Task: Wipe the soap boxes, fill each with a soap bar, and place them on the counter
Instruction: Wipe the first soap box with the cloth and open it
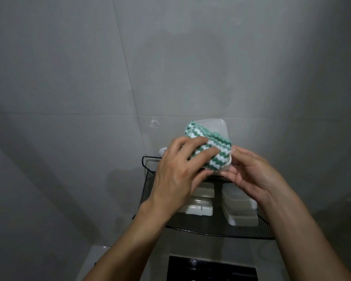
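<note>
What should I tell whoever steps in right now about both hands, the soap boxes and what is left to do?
Left hand: presses the green and white cloth into the open soap box.
Right hand: grips that box from its right side, above the black mesh basket.
In the basket: more soap boxes, one stack on the left, one on the right.
Done: wiping of this box is under way.
Left: finish wiping, wipe the others, put a soap bar in each, set them on the counter. No soap bars are visible.

The soap box [217, 126] is mostly hidden behind the striped cloth [207, 147] and both hands. At six o'clock, a dark panel [211, 268] is cut off by the bottom edge.
</note>
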The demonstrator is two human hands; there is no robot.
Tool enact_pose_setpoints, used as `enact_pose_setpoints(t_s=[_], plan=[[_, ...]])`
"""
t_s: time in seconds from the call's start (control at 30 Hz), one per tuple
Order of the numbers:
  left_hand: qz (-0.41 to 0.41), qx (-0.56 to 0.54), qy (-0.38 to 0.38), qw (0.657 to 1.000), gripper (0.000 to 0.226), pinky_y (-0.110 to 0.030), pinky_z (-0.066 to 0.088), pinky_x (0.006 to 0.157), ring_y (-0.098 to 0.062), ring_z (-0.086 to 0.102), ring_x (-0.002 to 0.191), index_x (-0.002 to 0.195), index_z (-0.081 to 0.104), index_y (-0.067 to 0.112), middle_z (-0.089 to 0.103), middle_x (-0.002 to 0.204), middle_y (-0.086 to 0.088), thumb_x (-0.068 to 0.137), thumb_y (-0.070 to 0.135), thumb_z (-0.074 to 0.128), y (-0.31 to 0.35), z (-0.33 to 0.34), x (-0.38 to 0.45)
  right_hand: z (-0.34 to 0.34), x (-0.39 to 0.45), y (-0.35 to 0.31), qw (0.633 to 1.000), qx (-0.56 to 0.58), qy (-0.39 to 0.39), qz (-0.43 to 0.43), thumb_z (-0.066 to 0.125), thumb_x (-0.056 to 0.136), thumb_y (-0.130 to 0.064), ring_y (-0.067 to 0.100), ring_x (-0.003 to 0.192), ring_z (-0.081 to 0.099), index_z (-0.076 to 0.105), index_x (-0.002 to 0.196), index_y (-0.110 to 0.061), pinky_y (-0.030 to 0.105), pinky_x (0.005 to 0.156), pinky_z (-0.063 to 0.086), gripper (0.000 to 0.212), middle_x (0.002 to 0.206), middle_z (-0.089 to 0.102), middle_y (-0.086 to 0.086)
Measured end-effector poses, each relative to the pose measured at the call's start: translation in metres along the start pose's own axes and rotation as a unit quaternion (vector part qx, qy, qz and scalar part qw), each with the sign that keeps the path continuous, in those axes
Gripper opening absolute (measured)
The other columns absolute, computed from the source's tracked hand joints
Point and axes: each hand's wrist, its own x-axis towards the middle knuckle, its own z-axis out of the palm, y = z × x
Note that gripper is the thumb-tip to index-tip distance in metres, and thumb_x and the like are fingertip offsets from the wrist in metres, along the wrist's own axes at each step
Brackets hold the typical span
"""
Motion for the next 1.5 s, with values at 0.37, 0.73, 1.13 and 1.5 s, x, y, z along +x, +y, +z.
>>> enact_pose_setpoints(t_s=[0.37,0.73,1.13,1.5], plan=[[-0.114,-0.094,0.037,0.988,0.058,-0.018,0.037,0.104,-0.022,0.051,0.124,0.135,0.057,0.013,0.050,0.141,-0.008,0.081,0.014,0.077,0.000,0.003,-0.019,0.008,0.000,-0.006,0.999,-0.031,0.029,-0.030,0.062,0.092,-0.009,0.029,0.087,0.076,0.050,0.137,-0.040,0.037,0.059,0.061,0.056,0.109,0.076,0.013],[-0.140,-0.084,0.044,0.986,0.059,-0.019,0.045,0.090,-0.017,0.057,0.108,0.130,0.061,0.009,0.066,0.122,-0.003,0.072,0.008,0.074,-0.008,-0.008,-0.009,0.007,0.001,-0.003,0.957,-0.280,0.032,-0.069,0.045,0.095,0.002,0.019,0.068,0.071,0.055,0.141,-0.031,0.030,0.066,0.059,0.058,0.070,0.073,-0.001],[-0.326,-0.200,0.032,0.924,0.037,-0.021,0.054,0.087,0.006,0.065,0.092,0.112,0.075,0.023,0.074,0.105,0.015,0.076,0.020,0.083,-0.020,-0.021,0.006,-0.004,-0.008,-0.001,0.869,-0.486,-0.008,-0.097,0.075,0.086,-0.034,0.016,0.094,0.073,0.071,0.101,-0.025,0.047,0.087,0.060,0.018,0.098,0.076,0.001],[-0.202,-0.017,0.051,0.978,0.038,-0.032,0.050,0.073,-0.022,0.054,0.101,0.118,0.070,0.012,0.057,0.113,-0.007,0.080,0.007,0.074,0.005,-0.017,0.002,0.008,-0.012,0.015,0.964,-0.267,-0.003,-0.009,0.067,0.092,-0.024,0.027,0.079,0.074,0.062,0.114,-0.007,0.029,0.057,0.056,0.028,0.099,0.076,0.015]])
